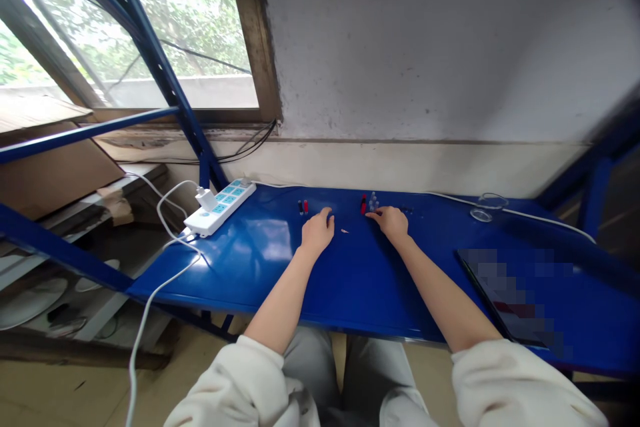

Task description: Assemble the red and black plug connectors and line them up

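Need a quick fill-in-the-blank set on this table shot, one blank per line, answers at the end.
1. The top of the table is ____ in colour.
2. The white power strip lies toward the ____ end of the table.
3. Beyond the left hand, a ____ piece is beside the black piece.
4. Of the person's two hands, the ____ one is nearer the small clear pieces.

Missing words: blue; left; red; right.
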{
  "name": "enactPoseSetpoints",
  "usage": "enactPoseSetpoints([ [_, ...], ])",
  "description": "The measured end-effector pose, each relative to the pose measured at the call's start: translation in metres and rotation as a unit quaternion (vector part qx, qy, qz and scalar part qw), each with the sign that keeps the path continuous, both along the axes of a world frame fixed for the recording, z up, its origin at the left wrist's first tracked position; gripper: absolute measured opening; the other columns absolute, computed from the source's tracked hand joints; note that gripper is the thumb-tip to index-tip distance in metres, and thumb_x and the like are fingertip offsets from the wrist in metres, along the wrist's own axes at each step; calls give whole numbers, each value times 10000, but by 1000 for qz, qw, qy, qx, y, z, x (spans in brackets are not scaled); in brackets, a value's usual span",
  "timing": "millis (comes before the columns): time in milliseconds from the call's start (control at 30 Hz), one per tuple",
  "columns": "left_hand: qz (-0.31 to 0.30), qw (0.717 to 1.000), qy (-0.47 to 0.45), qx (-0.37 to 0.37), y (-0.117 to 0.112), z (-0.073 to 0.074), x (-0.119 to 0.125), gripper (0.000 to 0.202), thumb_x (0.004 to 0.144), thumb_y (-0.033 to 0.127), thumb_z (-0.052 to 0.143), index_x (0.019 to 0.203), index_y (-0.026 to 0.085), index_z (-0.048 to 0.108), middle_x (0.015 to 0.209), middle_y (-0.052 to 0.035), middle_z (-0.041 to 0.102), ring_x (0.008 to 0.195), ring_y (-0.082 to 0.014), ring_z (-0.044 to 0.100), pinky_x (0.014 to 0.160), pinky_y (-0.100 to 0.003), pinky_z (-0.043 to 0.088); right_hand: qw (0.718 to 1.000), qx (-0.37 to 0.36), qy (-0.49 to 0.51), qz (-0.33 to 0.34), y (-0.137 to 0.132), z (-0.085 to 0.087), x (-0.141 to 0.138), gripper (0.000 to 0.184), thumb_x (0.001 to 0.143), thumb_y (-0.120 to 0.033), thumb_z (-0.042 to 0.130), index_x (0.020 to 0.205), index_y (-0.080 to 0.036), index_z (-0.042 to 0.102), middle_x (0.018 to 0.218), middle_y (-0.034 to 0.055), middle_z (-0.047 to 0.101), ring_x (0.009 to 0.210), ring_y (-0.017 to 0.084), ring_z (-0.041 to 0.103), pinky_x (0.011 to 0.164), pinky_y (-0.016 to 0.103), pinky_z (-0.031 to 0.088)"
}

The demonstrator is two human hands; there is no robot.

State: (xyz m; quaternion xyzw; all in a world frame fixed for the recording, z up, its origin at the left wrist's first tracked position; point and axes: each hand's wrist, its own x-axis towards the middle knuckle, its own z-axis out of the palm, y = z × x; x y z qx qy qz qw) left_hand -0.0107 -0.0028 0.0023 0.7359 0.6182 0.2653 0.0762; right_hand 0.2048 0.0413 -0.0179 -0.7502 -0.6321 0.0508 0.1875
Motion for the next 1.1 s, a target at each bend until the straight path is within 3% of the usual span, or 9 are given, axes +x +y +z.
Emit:
enactPoseSetpoints([
  [100, 53, 999, -12, -3, 5, 1, -10, 504, 845, 296, 381, 1332, 214, 282, 865, -105, 632, 769, -217, 608, 697, -290, 422, 999, -41, 26, 7, -3, 10, 3, 393, 694, -502, 582, 902, -182, 673, 831, 88, 669, 744, 201, 615, 528, 239, 396],
  [233, 108, 994, -11, -14, 12, 0, -22, 635, 830, 281, 404, 1388, 204, 110, 895, -136, 628, 782, -233, 613, 719, -313, 426, 996, -74, 51, 6, -19, 28, -1, 409, 686, -462, 596, 939, -146, 656, 861, 114, 665, 763, 220, 619, 562, 257, 406],
  [400, 120, 992, 9, -26, 16, -4, -26, 659, 836, 304, 384, 1392, 237, 38, 901, -137, 628, 785, -260, 613, 685, -339, 431, 991, 17, 104, 78, -48, 37, -23, 337, 785, -458, 463, 846, -198, 668, 771, 70, 667, 710, 189, 611, 568, 248, 397],
  [533, 123, 992, 13, -31, 17, -6, -26, 578, 851, 314, 355, 1382, 255, 136, 1004, -151, 595, 821, -268, 607, 685, -341, 428, 976, 66, 117, 170, -61, 29, -38, 301, 810, -403, 434, 835, -208, 661, 736, 38, 662, 666, 163, 594, 584, 239, 394],
  [633, 126, 992, -11, -4, 19, -6, -27, 449, 864, 279, 334, 1309, 225, 327, 1130, -165, 534, 863, -247, 597, 707, -321, 425, 966, 63, 127, 218, -63, 23, -42, 315, 824, -399, 403, 820, -207, 653, 723, 34, 655, 635, 156, 581, 571, 236, 390],
  [700, 118, 991, -51, 22, 21, -8, -27, 345, 864, 235, 332, 1183, 205, 462, 1094, -137, 562, 882, -221, 589, 725, -302, 424, 961, 66, 137, 229, -63, 22, -44, 339, 834, -408, 375, 784, -204, 642, 694, 34, 643, 612, 151, 571, 562, 233, 385],
  [833, 54, 973, -222, 31, 24, -12, -20, 202, 841, 209, 387, 987, 187, 524, 840, -50, 641, 674, -132, 594, 633, -239, 444, 960, 87, 163, 211, -63, 20, -49, 378, 843, -455, 337, 706, -201, 581, 618, 29, 598, 568, 148, 545, 545, 231, 373],
  [933, -40, 925, -377, -21, 20, -12, -5, 187, 827, 257, 420, 969, 164, 497, 784, -28, 636, 405, -55, 478, 452, -197, 404, 958, 87, 216, 165, -63, 18, -53, 400, 843, -507, 303, 722, -203, 533, 637, 30, 593, 579, 149, 547, 558, 231, 380],
  [1100, -173, 853, -479, -110, 6, -7, 15, 223, 782, 286, 494, 945, 135, 503, 750, -30, 625, 362, -36, 471, 388, -174, 361, 931, 78, 322, 150, -61, 13, -56, 517, 834, -590, 197, 610, -199, 451, 552, 9, 532, 513, 125, 508, 545, 223, 386],
])
